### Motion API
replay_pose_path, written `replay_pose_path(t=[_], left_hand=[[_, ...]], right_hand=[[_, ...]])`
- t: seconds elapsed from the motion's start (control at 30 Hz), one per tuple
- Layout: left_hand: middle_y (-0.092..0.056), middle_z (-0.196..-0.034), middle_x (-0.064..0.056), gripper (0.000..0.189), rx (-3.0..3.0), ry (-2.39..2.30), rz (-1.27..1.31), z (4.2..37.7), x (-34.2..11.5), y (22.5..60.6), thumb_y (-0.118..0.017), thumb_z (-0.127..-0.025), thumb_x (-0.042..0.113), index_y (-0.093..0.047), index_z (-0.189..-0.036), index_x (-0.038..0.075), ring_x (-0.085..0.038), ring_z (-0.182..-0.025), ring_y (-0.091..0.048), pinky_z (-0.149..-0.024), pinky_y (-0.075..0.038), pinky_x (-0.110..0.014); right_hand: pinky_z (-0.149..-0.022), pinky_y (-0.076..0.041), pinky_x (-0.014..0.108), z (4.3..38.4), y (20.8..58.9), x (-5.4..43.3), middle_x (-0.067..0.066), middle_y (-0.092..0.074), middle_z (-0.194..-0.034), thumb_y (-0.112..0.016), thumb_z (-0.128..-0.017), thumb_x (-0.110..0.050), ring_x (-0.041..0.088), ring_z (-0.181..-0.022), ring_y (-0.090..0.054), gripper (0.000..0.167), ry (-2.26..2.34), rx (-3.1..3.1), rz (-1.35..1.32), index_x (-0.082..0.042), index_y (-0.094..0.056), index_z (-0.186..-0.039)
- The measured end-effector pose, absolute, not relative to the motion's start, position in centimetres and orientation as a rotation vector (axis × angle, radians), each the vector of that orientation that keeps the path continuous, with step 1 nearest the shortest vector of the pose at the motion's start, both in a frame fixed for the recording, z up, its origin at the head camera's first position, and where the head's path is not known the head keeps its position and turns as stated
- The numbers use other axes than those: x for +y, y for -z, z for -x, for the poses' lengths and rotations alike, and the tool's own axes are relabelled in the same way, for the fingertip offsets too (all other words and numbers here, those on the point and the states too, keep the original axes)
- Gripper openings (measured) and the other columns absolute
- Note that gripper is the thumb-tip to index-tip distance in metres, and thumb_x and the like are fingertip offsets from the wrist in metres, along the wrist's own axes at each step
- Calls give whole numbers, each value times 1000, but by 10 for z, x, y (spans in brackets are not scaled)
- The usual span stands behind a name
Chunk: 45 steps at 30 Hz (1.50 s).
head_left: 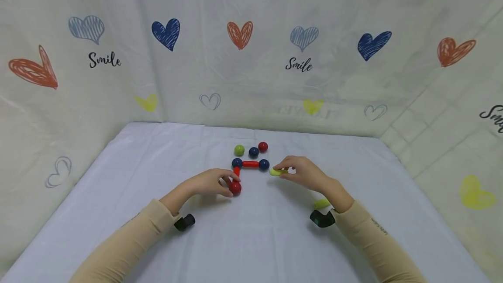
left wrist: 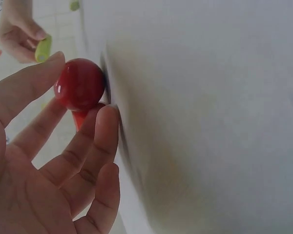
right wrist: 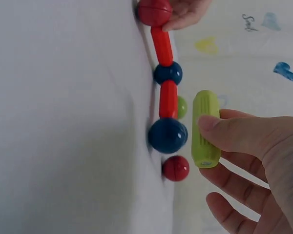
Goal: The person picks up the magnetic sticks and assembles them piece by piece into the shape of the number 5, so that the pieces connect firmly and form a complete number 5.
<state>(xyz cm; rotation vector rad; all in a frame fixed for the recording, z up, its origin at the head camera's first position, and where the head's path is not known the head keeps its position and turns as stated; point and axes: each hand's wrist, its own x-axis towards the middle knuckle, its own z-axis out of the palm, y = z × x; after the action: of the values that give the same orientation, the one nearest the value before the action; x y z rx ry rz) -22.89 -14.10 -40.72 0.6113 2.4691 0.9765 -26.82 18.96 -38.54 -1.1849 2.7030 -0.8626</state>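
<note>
My left hand holds a glossy red ball at the near end of a joined piece, thumb on one side and fingers on the other. From that ball a red rod runs to a dark blue ball. A second red rod links it to another blue ball on the right. Just right of this piece, my right hand pinches a ridged yellow-green rod between thumb and fingers. The right wrist view shows that rod raised off the table, apart from the blue ball.
Behind the joined piece lie a loose green ball, a blue ball and a red ball. Another yellow-green rod lies by my right wrist. A white cloth covers the table, and a printed curtain hangs behind.
</note>
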Motion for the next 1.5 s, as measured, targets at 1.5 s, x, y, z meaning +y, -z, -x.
replay_pose_path(t=[1.5], left_hand=[[-68,-110,-2,33,2478,-1001,-636,231,-139,410,-75,-94,13,-68,-126,13,-22,-106,-62,-94,-49,-48]], right_hand=[[-88,-55,35,248,409,116,1,-75,-112,-79,-90,-8,18,-103,-68,28,690,2585,1337,-8,-77,-119]])
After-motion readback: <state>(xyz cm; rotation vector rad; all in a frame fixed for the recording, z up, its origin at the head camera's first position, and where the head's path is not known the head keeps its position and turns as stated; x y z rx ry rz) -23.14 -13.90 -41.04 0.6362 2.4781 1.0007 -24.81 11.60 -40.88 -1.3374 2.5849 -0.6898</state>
